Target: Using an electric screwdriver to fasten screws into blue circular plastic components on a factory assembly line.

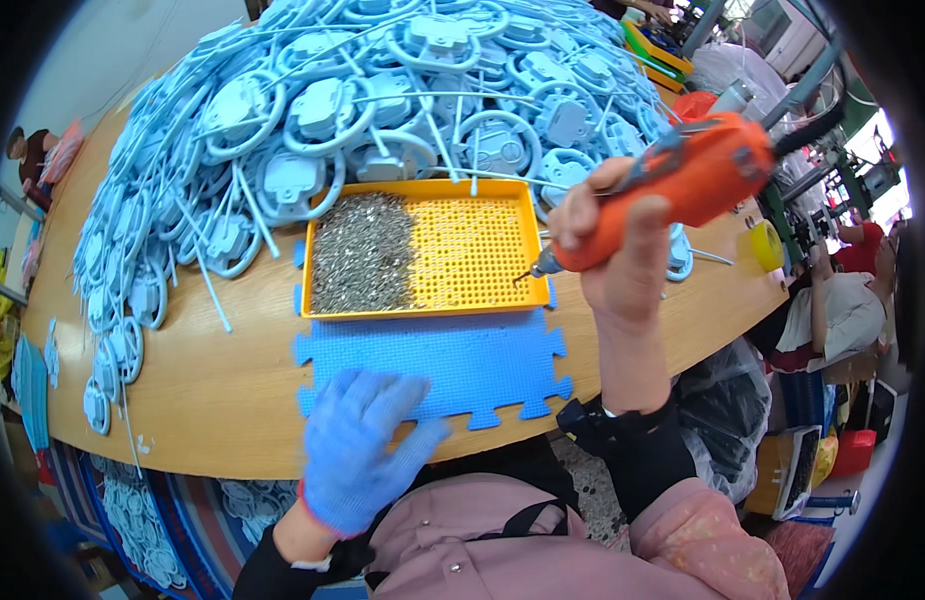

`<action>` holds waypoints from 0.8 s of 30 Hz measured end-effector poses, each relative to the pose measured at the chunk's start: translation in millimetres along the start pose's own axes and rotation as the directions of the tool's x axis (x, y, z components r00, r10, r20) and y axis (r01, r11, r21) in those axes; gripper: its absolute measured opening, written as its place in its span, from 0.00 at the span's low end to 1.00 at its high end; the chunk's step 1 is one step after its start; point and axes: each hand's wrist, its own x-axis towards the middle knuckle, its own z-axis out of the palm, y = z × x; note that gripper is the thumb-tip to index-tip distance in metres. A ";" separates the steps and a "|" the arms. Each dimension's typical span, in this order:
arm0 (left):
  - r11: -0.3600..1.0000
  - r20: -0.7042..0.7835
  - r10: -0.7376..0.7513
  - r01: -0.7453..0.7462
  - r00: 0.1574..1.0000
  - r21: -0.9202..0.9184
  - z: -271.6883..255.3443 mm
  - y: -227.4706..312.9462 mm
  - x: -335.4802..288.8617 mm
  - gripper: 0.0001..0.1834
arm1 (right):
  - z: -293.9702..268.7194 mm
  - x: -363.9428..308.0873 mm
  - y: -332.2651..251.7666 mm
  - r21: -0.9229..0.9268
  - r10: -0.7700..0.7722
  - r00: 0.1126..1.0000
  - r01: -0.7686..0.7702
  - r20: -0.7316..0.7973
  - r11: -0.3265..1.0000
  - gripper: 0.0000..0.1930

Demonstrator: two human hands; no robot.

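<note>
My right hand (623, 289) is wrapped round an orange electric screwdriver (698, 185). The driver slants down to the left, and its thin bit is over the right end of a yellow tray (423, 313). Small metal screws (361, 255) are heaped in the tray's left part; the right part shows a perforated grid floor. Under the tray lies a blue foam mat (453, 360) with jigsaw edges. My left hand (358, 450), in a blue knitted glove, hovers by the mat's near left edge, fingers apart, with nothing seen in it.
A large pile of light blue plastic parts (323, 108) with rings and long thin stems covers the wooden table (213, 400) behind and left of the tray. A roll of yellow tape (767, 245) stands at the right edge. Other people (843, 300) are at the right.
</note>
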 end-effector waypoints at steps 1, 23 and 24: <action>1.000 -0.066 0.004 -0.005 0.998 -0.010 4.6 2.3 11.5 0.23 | 10.3 -1.9 -9.8 0.015 0.005 1.000 -0.005 0.008 1.000 0.28; 0.986 0.023 0.032 -0.036 0.999 0.162 -57.1 -62.5 -41.0 0.11 | 147.7 -58.8 2.6 0.203 0.074 0.940 -0.149 0.334 0.968 0.32; 0.977 -0.133 0.093 -0.064 0.987 0.204 -77.6 -82.9 -51.7 0.13 | 146.4 -58.4 0.9 0.167 0.066 0.953 -0.120 0.297 0.979 0.31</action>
